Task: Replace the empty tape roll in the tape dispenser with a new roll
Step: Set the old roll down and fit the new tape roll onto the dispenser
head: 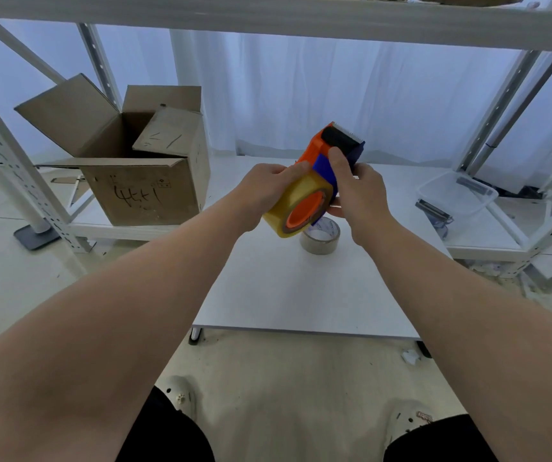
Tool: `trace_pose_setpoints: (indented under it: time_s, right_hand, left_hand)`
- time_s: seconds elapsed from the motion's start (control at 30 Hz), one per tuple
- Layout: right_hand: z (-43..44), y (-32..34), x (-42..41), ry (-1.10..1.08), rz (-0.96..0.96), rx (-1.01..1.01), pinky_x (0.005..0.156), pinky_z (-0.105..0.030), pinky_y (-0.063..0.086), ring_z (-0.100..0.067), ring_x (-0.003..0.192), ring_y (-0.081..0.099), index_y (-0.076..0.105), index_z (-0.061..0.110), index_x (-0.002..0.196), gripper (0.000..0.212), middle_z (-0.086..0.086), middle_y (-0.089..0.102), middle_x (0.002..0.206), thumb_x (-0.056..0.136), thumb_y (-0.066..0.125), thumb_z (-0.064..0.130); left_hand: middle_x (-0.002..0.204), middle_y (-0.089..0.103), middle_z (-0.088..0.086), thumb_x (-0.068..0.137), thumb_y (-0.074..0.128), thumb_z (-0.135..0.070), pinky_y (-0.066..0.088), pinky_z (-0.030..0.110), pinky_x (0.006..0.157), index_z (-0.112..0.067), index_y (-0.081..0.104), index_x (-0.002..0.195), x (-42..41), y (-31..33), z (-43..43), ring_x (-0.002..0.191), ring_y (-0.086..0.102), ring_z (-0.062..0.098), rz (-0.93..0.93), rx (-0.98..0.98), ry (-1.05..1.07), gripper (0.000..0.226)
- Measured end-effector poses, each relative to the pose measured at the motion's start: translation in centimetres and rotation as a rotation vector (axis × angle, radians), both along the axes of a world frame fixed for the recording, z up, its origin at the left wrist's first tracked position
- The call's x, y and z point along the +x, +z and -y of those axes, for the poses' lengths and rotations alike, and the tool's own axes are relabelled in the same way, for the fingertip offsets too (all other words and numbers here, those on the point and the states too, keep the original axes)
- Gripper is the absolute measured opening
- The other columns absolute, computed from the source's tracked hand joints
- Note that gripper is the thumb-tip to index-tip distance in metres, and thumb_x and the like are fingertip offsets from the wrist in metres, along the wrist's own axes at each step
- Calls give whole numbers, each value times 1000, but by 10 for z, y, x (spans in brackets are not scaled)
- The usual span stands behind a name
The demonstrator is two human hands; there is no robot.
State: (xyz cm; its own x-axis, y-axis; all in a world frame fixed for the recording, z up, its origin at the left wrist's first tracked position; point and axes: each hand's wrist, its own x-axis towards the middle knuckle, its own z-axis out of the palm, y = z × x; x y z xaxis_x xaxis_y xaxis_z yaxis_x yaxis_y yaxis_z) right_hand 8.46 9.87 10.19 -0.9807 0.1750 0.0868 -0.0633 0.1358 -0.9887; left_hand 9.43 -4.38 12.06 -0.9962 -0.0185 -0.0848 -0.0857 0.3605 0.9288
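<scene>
I hold an orange and blue tape dispenser point(326, 151) up above a low white table point(301, 288). A full yellowish tape roll point(293, 201) sits around the dispenser's orange hub. My left hand point(268, 188) grips the outside of that roll from the left. My right hand point(356, 191) clasps the dispenser's blue body, thumb on top. The black roller and toothed blade point up and away from me. Below them on the table lies an empty cardboard tape core point(320, 237), flat on its side.
An open cardboard box point(141, 181) stands on the low shelf at the left. A clear plastic tub point(457, 195) and a dark tool lie on the shelf at the right. White metal shelving frames surround the table. My feet in pale clogs are below.
</scene>
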Motion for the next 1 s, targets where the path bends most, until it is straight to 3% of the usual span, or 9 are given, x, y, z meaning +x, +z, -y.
trace_pose_setpoints:
  time_s: [0.07, 0.13, 0.27, 0.43, 0.5, 0.6, 0.7, 0.83, 1.0]
  right_hand:
    - [-6, 1, 0, -32, 73, -92, 80, -49, 59, -31, 91, 70, 59, 15, 85, 44, -10, 70, 97, 83, 55, 59]
    - [-12, 2, -2, -59, 136, -182, 78, -49, 59, -31, 89, 70, 62, 13, 86, 45, -12, 70, 96, 84, 56, 58]
    - [-16, 2, -2, -93, 175, -178, 78, -49, 59, -32, 90, 70, 60, 15, 83, 43, -11, 69, 96, 86, 54, 58]
    - [-10, 0, -4, -133, 183, -147, 82, -48, 58, -29, 91, 69, 60, 15, 86, 47, -11, 70, 96, 82, 55, 62]
    - [-9, 2, -5, -158, 189, -130, 82, -48, 58, -29, 91, 68, 59, 16, 92, 50, -8, 68, 96, 81, 54, 64]
    - [-9, 4, -5, -199, 181, -60, 85, -47, 57, -28, 95, 65, 55, 14, 105, 56, -6, 65, 100, 81, 52, 65]
    - [-8, 4, -3, -214, 171, 21, 90, -45, 55, -25, 98, 62, 51, 14, 116, 57, -5, 62, 106, 84, 54, 61]
    - [-6, 8, 1, -237, 216, -13, 91, -43, 55, -26, 103, 57, 41, 13, 129, 64, -3, 50, 106, 84, 59, 55]
    - [-4, 8, -1, -234, 228, -4, 91, -44, 55, -26, 104, 57, 38, 14, 132, 65, -3, 49, 107, 84, 59, 53]
  left_hand:
    - [99, 67, -1, 89, 58, -43, 54, 34, 85, -23, 64, 97, 0, 0, 8, 98, 64, 24, -29, 118, -95, 23]
    - [105, 68, 1, 91, 60, -29, 51, 34, 92, -21, 66, 104, -2, -1, 15, 102, 63, 23, -59, 230, -202, 16]
    - [110, 61, -3, 94, 51, -12, 51, 31, 90, -27, 58, 119, -1, -1, 12, 98, 61, 18, -70, 290, -284, 30]
    - [99, 55, -21, 97, 44, -21, 48, 22, 80, -32, 64, 110, 3, 0, 1, 90, 53, 1, -269, 20, -125, 26]
    - [103, 54, -12, 94, 52, -35, 46, 25, 85, -31, 64, 115, 2, -2, 0, 90, 52, 4, -392, -157, -103, 24]
    - [119, 48, -1, 86, 60, -47, 38, 23, 87, -26, 61, 124, 1, -5, -2, 106, 46, 12, -553, -541, -114, 44]
    - [122, 56, 4, 92, 51, -42, 37, 24, 84, -20, 62, 124, 3, -7, -1, 111, 49, 19, -697, -772, -137, 40]
    - [124, 60, 5, 96, 46, -36, 41, 24, 85, -17, 61, 126, 4, -5, 0, 111, 54, 20, -665, -789, -124, 38]
    - [144, 44, 8, 94, 55, -18, 47, 36, 95, -25, 38, 142, 0, -12, -8, 126, 48, 28, -650, -1035, -168, 51]
